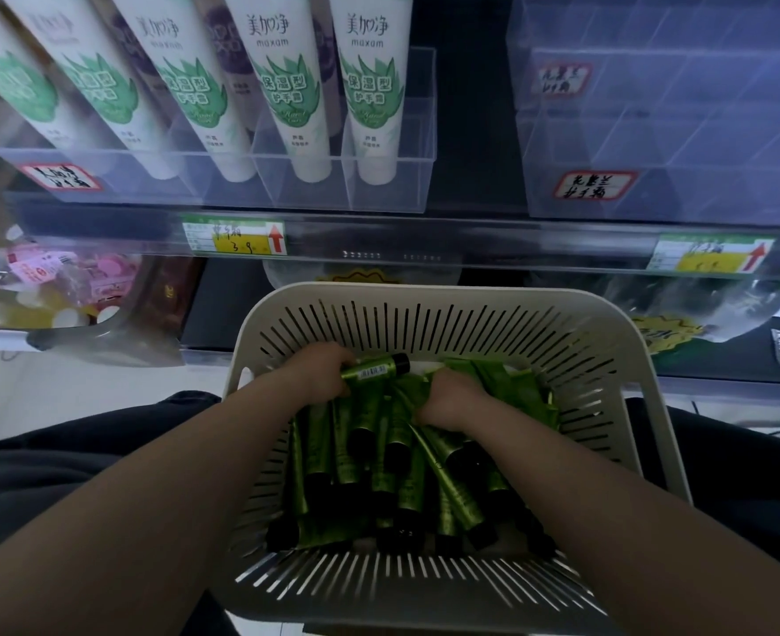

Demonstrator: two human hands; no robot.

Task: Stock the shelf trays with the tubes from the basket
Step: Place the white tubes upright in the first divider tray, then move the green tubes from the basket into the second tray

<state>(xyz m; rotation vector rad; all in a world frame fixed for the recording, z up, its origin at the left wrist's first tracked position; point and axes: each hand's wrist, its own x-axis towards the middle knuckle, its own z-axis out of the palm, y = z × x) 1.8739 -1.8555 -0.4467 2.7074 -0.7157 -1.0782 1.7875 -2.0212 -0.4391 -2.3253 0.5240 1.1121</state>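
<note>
The shelf fills the view ahead of us and carries two clear trays. The left tray holds a row of white tubes standing cap-down, and the right tray looks bare as far as we can see through its walls. Below, the white slotted basket sits on our lap with a loose heap of green tubes inside. We are at the picking step. Our left hand grips a single tube at the heap's far side. Our right hand digs among the tube tails, and we cannot tell whether it grasps anything. Next, we judge, the lift must clear the basket rim and reach up to the right tray, setting the single tube cap-down.
</note>
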